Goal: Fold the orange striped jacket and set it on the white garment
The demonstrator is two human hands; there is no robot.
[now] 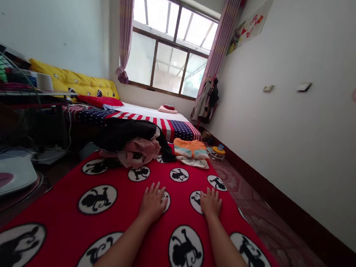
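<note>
My left hand (153, 202) lies palm down on a red blanket (170, 216) printed with black monkey figures in white circles. Its fingers are stretched out and it holds nothing. To the right, my right hand (211, 202) also rests flat on the blanket, fingers slightly spread, with nothing in it. Beyond the hands sits a folded orange, white and blue garment (191, 148) on top of a folded cream garment (192, 162). Left of these is a loose heap with a black garment (128, 131) and a pink garment (142, 149).
A bed (148, 113) with a flag-patterned cover stands beyond, below the window. On the left are a cluttered wire-sided rack (11, 77) and a white plastic item (9, 175). A small stool (218, 150) stands on the floor by the right wall (290, 131).
</note>
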